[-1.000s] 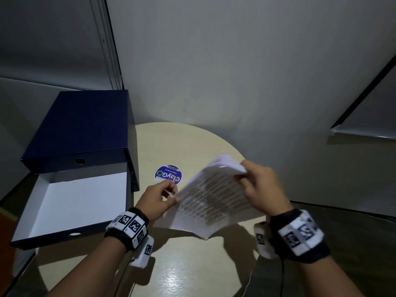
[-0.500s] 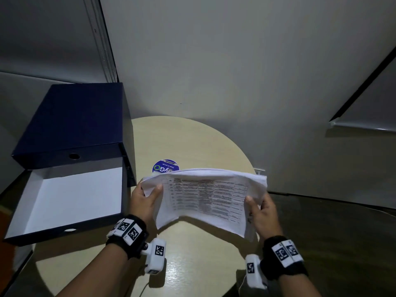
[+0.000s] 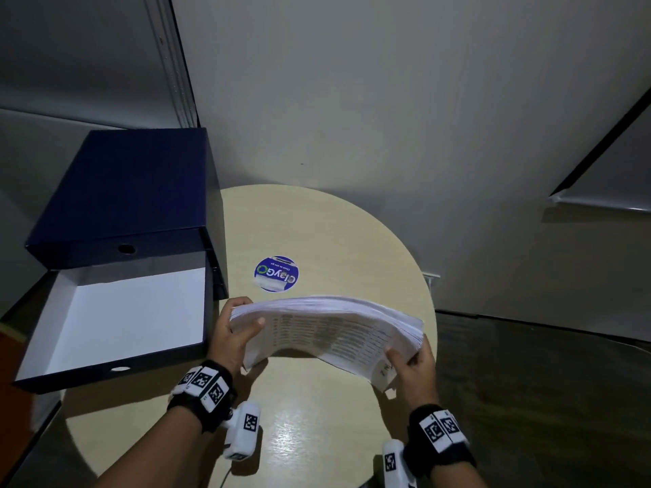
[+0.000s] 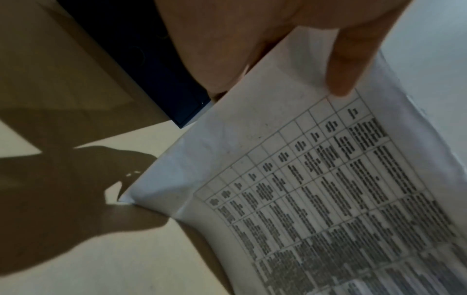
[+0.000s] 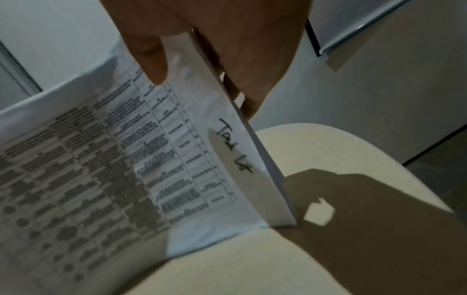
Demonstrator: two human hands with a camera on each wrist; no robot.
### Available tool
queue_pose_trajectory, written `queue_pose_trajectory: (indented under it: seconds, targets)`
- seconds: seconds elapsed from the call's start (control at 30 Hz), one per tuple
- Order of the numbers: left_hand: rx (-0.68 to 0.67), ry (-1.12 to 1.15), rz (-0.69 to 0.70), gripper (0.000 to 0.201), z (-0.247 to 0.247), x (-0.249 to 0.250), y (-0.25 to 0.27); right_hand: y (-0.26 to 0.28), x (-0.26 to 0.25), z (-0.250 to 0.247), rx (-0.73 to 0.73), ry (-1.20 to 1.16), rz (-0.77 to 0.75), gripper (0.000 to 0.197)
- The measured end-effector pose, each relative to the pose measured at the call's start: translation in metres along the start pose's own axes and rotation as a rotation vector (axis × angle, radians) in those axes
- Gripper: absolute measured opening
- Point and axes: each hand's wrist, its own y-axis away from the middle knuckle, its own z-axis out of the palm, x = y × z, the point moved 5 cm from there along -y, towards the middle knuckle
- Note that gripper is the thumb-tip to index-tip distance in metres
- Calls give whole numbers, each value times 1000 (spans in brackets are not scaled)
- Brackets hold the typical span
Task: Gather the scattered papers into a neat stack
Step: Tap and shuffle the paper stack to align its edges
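While both hands (image 3: 234, 338) (image 3: 414, 364) pinch its ends, the limp printed paper stack (image 3: 327, 332) bows above the round table (image 3: 317, 234).

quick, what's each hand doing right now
Left hand: grips the left end of the stack of papers, thumb on top.
Right hand: grips the right end of the same stack, thumb on top.

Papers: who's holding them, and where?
Both hands hold the stack of papers: left hand grips its left edge, right hand its right edge.
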Motion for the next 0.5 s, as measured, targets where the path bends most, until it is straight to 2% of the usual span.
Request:
queue_pose_trajectory:
  seconds: [0.07, 0.17, 0.23, 0.3, 0.5]
  targets:
    - [-6, 8, 51, 41, 0, 8, -2, -2, -13, 0, 43, -45, -63, 33]
    - [71, -73, 151, 30, 1, 17, -10, -7, -38, 2, 157, -79, -129, 15]
    - [129, -115, 141, 15, 2, 15, -15, -7, -47, 3, 232, -111, -134, 17]
    - [178, -162, 119, 15, 1, 12, -18, -3, -54, 6, 258, -112, -111, 22]
    - [203, -172, 62, 11, -5, 8, -20, -6, -50, 2, 270, -98, -97, 7]
